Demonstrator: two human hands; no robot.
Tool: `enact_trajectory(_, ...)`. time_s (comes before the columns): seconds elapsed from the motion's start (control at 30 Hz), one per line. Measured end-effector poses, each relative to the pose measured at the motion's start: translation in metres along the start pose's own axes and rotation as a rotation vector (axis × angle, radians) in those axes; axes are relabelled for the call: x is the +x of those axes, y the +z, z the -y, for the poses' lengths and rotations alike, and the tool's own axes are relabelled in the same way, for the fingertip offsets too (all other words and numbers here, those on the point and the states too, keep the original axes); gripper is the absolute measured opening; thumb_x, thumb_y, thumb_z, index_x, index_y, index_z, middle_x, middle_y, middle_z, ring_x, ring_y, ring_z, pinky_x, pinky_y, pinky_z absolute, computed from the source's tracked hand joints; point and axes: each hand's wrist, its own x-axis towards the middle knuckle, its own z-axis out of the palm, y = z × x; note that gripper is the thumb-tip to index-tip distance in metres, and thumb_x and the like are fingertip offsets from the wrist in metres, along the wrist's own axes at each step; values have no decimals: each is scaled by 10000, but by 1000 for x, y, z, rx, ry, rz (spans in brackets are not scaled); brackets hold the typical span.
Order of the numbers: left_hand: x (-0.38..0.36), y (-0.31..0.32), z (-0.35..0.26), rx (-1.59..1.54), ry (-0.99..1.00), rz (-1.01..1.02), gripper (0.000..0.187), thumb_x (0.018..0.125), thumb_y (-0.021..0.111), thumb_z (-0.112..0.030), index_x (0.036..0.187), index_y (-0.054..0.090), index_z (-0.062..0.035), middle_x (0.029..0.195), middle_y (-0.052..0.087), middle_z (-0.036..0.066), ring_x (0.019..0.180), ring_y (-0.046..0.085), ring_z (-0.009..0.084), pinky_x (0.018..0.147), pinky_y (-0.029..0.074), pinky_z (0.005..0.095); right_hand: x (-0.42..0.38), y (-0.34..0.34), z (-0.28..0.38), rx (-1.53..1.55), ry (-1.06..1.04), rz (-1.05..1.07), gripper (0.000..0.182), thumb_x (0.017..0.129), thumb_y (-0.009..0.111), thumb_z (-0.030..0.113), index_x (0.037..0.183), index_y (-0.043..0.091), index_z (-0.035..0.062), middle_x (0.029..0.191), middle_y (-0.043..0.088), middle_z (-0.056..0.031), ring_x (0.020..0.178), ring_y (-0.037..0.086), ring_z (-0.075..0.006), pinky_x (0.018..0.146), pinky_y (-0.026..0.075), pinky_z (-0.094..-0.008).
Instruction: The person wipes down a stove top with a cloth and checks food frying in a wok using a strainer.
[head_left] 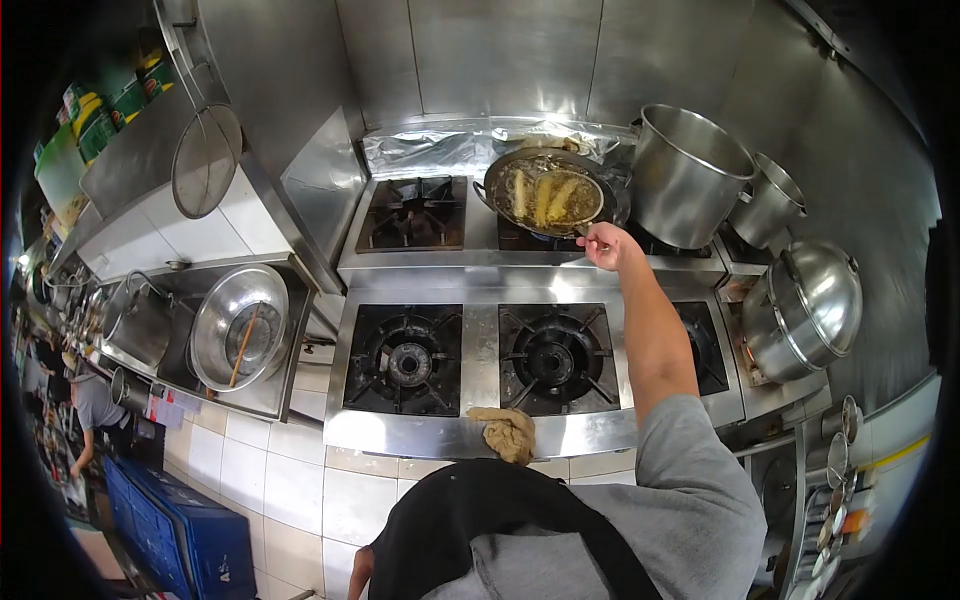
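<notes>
A dark wok point(484, 192) of bubbling oil stands on the middle back burner, with several long golden pieces point(553, 198) frying inside a round strainer. My right hand point(606, 246) reaches out to the wok's front right edge, its fingers closed around the strainer's handle. Low at my left side, my left arm hangs down beside the black apron point(440, 520); the fingers of that hand are out of sight. A crumpled tan cloth point(509, 436) lies on the stove's front edge.
Large steel pots point(685, 190) stand right of the wok, and a domed steamer point(800, 312) sits farther right. Left are a sink with a metal bowl point(212, 335), a hanging strainer point(207, 162) and blue crates point(180, 530). Another person point(97, 400) stands far left.
</notes>
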Motion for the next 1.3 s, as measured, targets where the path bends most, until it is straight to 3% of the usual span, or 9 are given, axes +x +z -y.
enact_trajectory(0.3,-7,28,23,44,80,2,351,767,589,-287,959,638,2,872,649,180,832,633,290,743,495,365,22,-9,-11,129,159,238,152,779,441,54,843,494,-73,526,446,-15,374,445,-75,347,433,-166)
enact_trajectory(0.63,25,36,1,258,410,-18,348,798,577,-341,986,652,-59,878,655,148,847,629,301,756,496,376,-65,-31,-122,320,-368,231,516,914,376,506,976,517,13,577,517,-29,389,465,-114,353,394,-239)
enact_trajectory(0.7,29,36,-2,350,485,10,334,828,552,-358,994,657,-88,904,654,138,866,627,292,760,493,373,-67,-34,-191,-203,-347,74,350,879,491,391,921,566,51,737,574,-56,398,491,-155,377,417,-268)
enact_trajectory(0.8,33,38,-1,90,95,120,301,859,501,-310,969,657,-77,985,634,162,907,612,307,763,484,380,-88,-1,-328,-1242,-596,49,284,805,542,267,902,631,15,855,614,-157,778,605,-311,710,468,-378)
enact_trajectory(0.9,36,29,-13,187,146,103,298,859,500,-307,958,657,-75,980,634,161,907,611,309,764,482,376,-80,-11,-417,-1639,-1297,165,213,828,499,225,917,600,59,841,619,-130,834,605,-290,749,458,-381)
enact_trajectory(1.0,45,11,-44,313,229,94,294,858,500,-305,947,657,-73,975,634,161,907,609,310,764,481,373,-91,-64,-400,-1515,-1287,75,195,819,500,206,952,578,88,894,607,-124,898,568,-320,778,436,-412)
enact_trajectory(1.07,47,-5,-65,412,268,93,292,858,499,-303,940,656,-71,971,634,161,907,608,311,765,480,371,-97,-136,-365,-1353,-804,125,161,811,482,165,919,580,99,931,598,-124,887,560,-334,767,441,-427)
enact_trajectory(1.1,48,-10,-80,441,295,93,291,858,499,-303,936,656,-71,970,634,160,907,607,312,765,479,370,-103,-169,-351,-1353,-1155,-144,136,778,489,131,867,587,99,854,608,-116,803,580,-323,718,467,-412)
enact_trajectory(1.3,31,-24,-162,459,442,219,268,860,479,-273,899,647,-69,948,625,160,893,595,320,765,469,369,-124,-323,-301,-876,-754,-1257,286,753,554,120,998,538,-26,914,590,-248,852,580,-385,766,451,-458)
